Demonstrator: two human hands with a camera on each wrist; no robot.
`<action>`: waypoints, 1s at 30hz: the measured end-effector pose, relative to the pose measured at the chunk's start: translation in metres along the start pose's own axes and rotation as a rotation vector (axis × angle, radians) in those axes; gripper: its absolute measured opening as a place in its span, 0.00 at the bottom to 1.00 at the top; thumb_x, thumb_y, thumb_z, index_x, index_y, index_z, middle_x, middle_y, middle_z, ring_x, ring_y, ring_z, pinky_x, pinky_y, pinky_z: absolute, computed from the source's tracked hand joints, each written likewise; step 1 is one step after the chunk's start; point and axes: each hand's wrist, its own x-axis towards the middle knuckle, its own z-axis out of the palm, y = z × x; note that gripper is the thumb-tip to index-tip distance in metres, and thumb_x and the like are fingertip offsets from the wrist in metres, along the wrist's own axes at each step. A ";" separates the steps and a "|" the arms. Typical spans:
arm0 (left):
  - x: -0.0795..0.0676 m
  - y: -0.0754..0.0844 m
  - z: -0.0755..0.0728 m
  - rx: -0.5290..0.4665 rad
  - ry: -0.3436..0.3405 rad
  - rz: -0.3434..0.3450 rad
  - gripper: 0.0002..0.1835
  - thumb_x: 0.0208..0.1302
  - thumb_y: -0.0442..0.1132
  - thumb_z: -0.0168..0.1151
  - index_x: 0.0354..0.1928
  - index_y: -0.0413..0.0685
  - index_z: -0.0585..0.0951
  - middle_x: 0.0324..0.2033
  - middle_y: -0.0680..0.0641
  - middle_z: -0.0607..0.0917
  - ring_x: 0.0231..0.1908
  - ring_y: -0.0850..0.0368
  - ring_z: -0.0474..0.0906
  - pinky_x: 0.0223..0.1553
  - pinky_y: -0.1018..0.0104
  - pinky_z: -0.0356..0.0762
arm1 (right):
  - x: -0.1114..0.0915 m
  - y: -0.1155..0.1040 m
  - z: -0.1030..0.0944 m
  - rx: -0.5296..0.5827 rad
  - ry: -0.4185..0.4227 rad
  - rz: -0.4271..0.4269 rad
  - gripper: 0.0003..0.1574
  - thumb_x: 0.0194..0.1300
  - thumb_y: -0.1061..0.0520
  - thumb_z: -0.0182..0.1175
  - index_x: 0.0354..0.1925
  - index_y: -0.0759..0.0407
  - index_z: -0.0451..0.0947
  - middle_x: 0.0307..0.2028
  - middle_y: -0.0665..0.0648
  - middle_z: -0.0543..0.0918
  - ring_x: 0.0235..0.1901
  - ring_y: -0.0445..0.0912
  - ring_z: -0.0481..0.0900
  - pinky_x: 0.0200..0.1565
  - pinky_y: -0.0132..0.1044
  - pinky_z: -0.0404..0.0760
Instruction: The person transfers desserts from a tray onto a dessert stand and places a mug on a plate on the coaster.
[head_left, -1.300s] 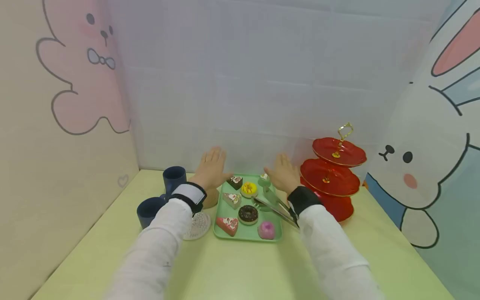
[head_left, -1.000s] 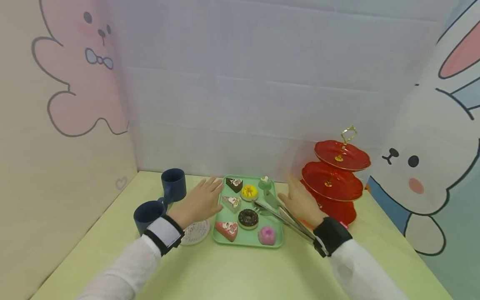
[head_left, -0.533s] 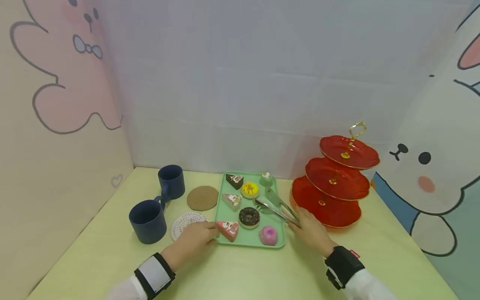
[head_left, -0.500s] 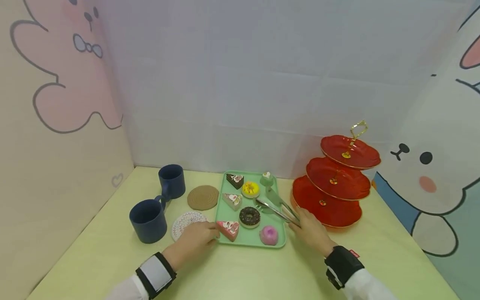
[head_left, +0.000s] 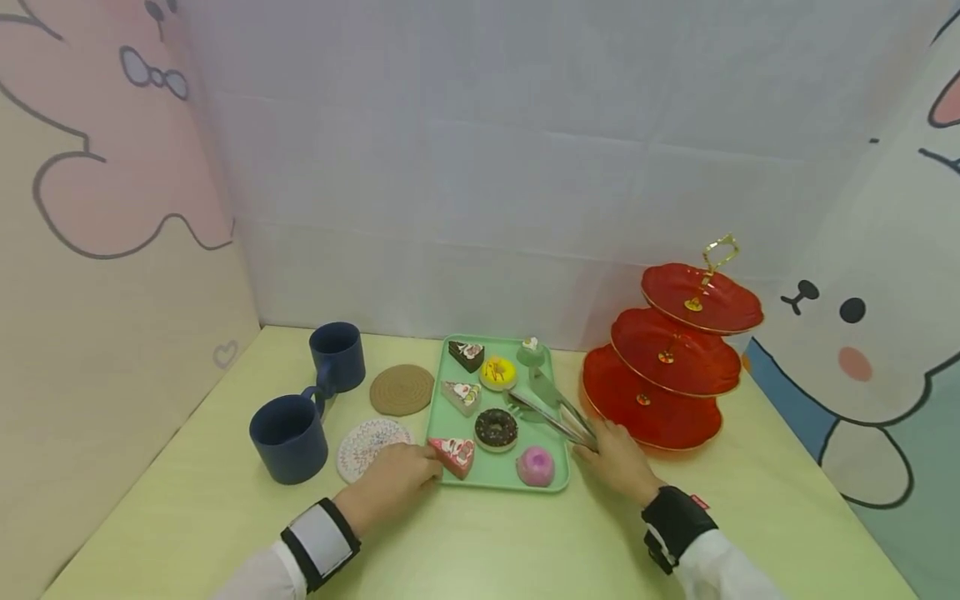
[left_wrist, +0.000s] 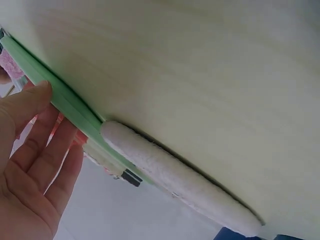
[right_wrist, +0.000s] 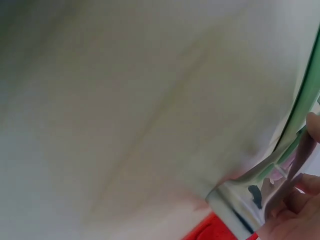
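Note:
The light green tray [head_left: 491, 475] lies on the table, holding toy cakes: a pink slice [head_left: 453, 455], a chocolate donut [head_left: 496, 429], a yellow donut [head_left: 498, 372] and others. At its front left, my left hand [head_left: 393, 483] pinches the rim; the left wrist view shows the thumb on the outside of the tray edge [left_wrist: 65, 97], fingers beyond it. Metal tongs [head_left: 551, 419] lean over the tray's right side, one end flat, the other fork-like. My right hand [head_left: 618, 462] grips their bent end, also seen as tongs [right_wrist: 235, 195] in the right wrist view.
Left of the tray lie a brown woven coaster [head_left: 402, 389] and a white patterned coaster [head_left: 371, 446]. Two dark blue mugs [head_left: 288, 442] stand farther left. A red three-tier stand [head_left: 675, 358] stands at the right. A white wall [head_left: 450, 167] closes the back.
Both hands were raised with straight fingers above the tray. They have parted and come down, the left onto the tray's rim, the right onto the tongs. Over the last half second they barely move.

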 end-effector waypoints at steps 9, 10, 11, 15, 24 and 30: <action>0.002 -0.002 0.003 -0.007 -0.023 0.002 0.07 0.45 0.30 0.63 0.20 0.51 0.82 0.19 0.56 0.77 0.17 0.64 0.65 0.17 0.69 0.71 | 0.000 -0.004 -0.002 0.044 -0.046 0.016 0.28 0.58 0.54 0.60 0.51 0.71 0.67 0.29 0.58 0.69 0.29 0.52 0.69 0.34 0.47 0.73; 0.002 -0.002 0.003 -0.012 -0.021 0.002 0.08 0.45 0.29 0.63 0.19 0.51 0.81 0.19 0.56 0.76 0.17 0.64 0.64 0.17 0.69 0.70 | 0.000 -0.004 -0.002 0.050 -0.051 0.024 0.28 0.59 0.54 0.60 0.51 0.70 0.67 0.30 0.58 0.69 0.30 0.52 0.69 0.35 0.47 0.74; 0.002 -0.002 0.004 -0.018 -0.018 0.000 0.08 0.45 0.29 0.63 0.19 0.51 0.81 0.18 0.56 0.76 0.17 0.64 0.63 0.17 0.69 0.69 | -0.001 -0.005 -0.003 0.053 -0.055 0.031 0.28 0.60 0.53 0.59 0.52 0.70 0.66 0.31 0.59 0.69 0.30 0.52 0.70 0.35 0.48 0.75; 0.001 -0.002 0.005 -0.035 -0.007 -0.018 0.08 0.45 0.30 0.63 0.18 0.52 0.82 0.18 0.56 0.76 0.17 0.65 0.63 0.17 0.68 0.70 | -0.002 -0.005 -0.009 0.109 -0.068 0.042 0.27 0.61 0.51 0.58 0.51 0.68 0.68 0.35 0.59 0.73 0.32 0.52 0.72 0.40 0.51 0.77; 0.000 -0.002 0.005 -0.076 0.009 -0.033 0.09 0.45 0.29 0.62 0.18 0.52 0.83 0.18 0.56 0.78 0.17 0.65 0.65 0.18 0.68 0.71 | -0.009 -0.017 -0.060 0.116 -0.140 -0.043 0.30 0.61 0.49 0.58 0.55 0.66 0.67 0.40 0.59 0.76 0.36 0.51 0.72 0.41 0.50 0.77; 0.001 -0.003 0.004 -0.085 0.028 -0.027 0.11 0.43 0.27 0.61 0.15 0.52 0.80 0.16 0.57 0.74 0.16 0.64 0.63 0.17 0.69 0.68 | -0.010 -0.035 -0.089 -0.001 -0.237 -0.103 0.29 0.59 0.47 0.59 0.54 0.59 0.68 0.33 0.52 0.73 0.31 0.46 0.71 0.36 0.44 0.79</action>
